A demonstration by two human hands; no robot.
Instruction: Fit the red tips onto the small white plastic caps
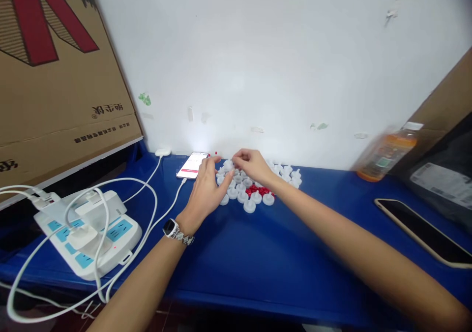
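Observation:
My left hand (pixel 208 187), a watch on its wrist, is at the left side of a pile of translucent white spouted caps (pixel 250 205). Its thumb and fingers are spread apart around the pile's left edge, with no thing visibly gripped. Over the back of the same pile, my right hand (pixel 252 164) has its thumb and fingertips pinched together close to a white cap (pixel 228 165). Whatever lies between those fingertips is too small to make out. Small red pieces (pixel 258 191) lie among the white caps, partly hidden by my right forearm.
A lit phone (pixel 193 165) lies behind my left hand, on a cable. At left, a power strip (pixel 88 238) carries plugs and looping white cables beside a cardboard box (pixel 66 91). A dark phone (pixel 424 228) and an orange drink bottle (pixel 391 152) are on the right.

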